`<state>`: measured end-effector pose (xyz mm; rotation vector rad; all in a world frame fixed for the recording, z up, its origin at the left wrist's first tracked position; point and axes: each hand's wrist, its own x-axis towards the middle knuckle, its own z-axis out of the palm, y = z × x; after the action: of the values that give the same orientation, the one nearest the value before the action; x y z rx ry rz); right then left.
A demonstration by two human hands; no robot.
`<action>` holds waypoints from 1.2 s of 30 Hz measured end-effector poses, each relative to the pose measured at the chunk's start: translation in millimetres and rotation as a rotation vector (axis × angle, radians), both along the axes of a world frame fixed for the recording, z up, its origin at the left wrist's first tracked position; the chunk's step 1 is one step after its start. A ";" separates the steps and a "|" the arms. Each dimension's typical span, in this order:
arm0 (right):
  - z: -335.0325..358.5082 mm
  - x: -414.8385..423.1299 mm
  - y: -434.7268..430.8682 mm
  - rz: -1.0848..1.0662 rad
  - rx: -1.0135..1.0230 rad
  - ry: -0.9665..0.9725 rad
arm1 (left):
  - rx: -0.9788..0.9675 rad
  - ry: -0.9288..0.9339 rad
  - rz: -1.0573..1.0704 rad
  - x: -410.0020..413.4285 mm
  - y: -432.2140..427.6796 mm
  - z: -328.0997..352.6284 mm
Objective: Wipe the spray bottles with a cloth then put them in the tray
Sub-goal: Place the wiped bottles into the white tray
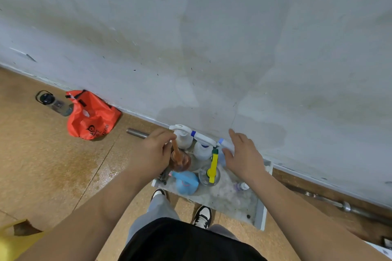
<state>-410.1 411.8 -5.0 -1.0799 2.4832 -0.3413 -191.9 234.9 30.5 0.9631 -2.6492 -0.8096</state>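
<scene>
Shallow grey rectangular tray (259, 212) on floor against wall. Near edge: pale blue plastic bottle (186, 182) on its side; clear bottle with yellow trigger (213, 167) beside it. Left hand (151, 154), arm stretched down, fingers curled round orange trigger neck of amber translucent spray bottle (182, 162); bottle directly below grip, at tray's left end. Right hand (244, 155) spread, fingers straight, holding nothing, beside white blue-tipped spray bottles (202, 150).

Red-orange plastic bag (91, 115) slumped against the stained grey wall (212, 38), with a clear water bottle (55, 103) (black lid, carry loop) right next to it on the speckled tan floor (53, 165). There's a short metal tube (136, 133) lying near the wall's foot, and a long steel bar (347, 207) further right.
</scene>
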 end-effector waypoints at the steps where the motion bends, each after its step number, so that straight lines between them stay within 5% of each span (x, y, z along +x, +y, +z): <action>1: 5.0 5.4 2.4 -0.052 -0.137 0.081 | -0.025 -0.061 -0.084 -1.2 -4.8 3.2; 4: 23.3 32.5 6.5 -0.232 -0.376 0.089 | -0.049 -0.300 -0.328 -11.6 -13.1 9.0; 8: 33.1 71.3 -6.6 -0.368 -0.100 -0.315 | -0.048 -0.425 -0.463 -16.8 -27.7 -3.3; 17: 15.4 93.6 -8.0 -0.509 0.039 -0.282 | -0.234 -0.528 -0.700 -25.3 -54.6 -14.2; 23: 21.6 91.0 1.2 -0.366 0.141 -0.222 | -0.267 -0.555 -0.644 -27.5 -58.5 -16.2; 31: 24.1 94.6 -17.9 -0.166 0.250 -0.085 | 0.210 -0.435 -0.360 0.5 -79.1 -28.6; 36: 24.3 95.7 -37.7 -0.084 0.302 -0.033 | 0.329 -0.353 -0.292 11.0 -75.7 -27.3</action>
<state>-314.4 374.0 19.3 -0.8420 2.4548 -0.0050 -180.9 159.2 3.2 0.8668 -3.0741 -1.2797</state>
